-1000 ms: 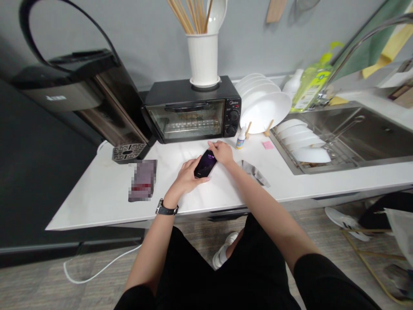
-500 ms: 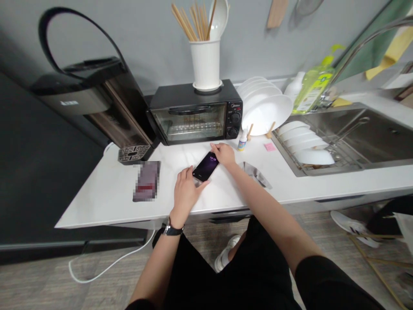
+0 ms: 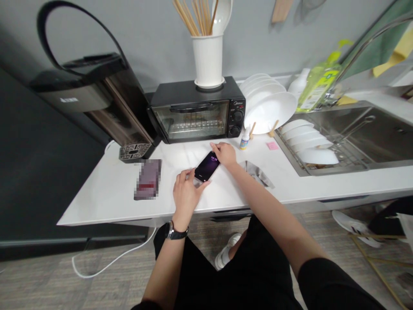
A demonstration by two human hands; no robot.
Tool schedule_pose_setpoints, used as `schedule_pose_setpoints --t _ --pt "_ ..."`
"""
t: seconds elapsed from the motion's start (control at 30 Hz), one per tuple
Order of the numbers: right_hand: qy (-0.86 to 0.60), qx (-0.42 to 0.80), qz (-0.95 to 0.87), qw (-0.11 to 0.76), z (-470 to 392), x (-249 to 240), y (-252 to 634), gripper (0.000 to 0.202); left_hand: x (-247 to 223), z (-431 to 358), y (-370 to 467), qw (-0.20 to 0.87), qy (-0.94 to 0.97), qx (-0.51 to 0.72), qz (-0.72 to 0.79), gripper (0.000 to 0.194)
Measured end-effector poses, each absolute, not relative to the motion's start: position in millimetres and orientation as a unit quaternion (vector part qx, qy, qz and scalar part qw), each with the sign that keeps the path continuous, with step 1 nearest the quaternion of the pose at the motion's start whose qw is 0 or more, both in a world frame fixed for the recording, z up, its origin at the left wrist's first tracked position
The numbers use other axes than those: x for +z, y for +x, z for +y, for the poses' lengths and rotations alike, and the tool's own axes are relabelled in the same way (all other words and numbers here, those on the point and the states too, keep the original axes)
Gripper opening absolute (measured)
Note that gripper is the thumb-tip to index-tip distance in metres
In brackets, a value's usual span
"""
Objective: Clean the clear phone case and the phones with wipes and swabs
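A smartphone (image 3: 208, 167) with a lit screen lies at a slant on the white counter, its display reading 14:15. My left hand (image 3: 187, 189) grips its near left end, thumb along the lower edge and fingers at the upper side. At the far right end, my right hand (image 3: 226, 154) is closed on the phone's corner with a pinch of thumb and finger. A crumpled grey cloth (image 3: 257, 173) lies by my right forearm, partly behind it. To the left of my left hand rests a flat purple-grey item (image 3: 148, 178), blurred out by pixels.
Behind the phone stands a black toaster oven (image 3: 196, 116) bearing a white utensil holder (image 3: 208, 60). A water dispenser (image 3: 122, 103) is at the left. Right of the oven are a small bottle (image 3: 245, 140), racked plates (image 3: 269, 113), a pink sticky note (image 3: 272, 146) and a sink (image 3: 380, 140) with bowls.
The camera view has shifted slightly. My left hand's fingers have moved a little at the phone's near end; the phone and my right hand look nearly unchanged.
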State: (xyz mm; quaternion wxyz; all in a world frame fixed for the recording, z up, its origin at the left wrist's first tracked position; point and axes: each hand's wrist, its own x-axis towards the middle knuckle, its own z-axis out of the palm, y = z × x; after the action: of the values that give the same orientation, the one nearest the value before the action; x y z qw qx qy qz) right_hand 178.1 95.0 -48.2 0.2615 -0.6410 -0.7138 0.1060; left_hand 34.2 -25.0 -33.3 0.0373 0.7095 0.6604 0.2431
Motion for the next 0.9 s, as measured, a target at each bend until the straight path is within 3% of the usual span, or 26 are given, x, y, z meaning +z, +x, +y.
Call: schedule_pose_setpoints --t 0.37,0.67,0.9 --pt "-0.641 0.083 -0.722 0.248 92 -47 177 0.054 -39 -23 32 0.039 0.717 0.245 0.652 0.044" --pt "-0.624 0.057 -0.737 0.254 90 -45 173 0.041 -39 -22 36 0.019 0.717 0.240 0.654 0.041" --pt "-0.611 0.028 -0.741 0.279 70 -11 167 0.041 -38 -25 36 0.005 0.724 0.247 0.644 0.044"
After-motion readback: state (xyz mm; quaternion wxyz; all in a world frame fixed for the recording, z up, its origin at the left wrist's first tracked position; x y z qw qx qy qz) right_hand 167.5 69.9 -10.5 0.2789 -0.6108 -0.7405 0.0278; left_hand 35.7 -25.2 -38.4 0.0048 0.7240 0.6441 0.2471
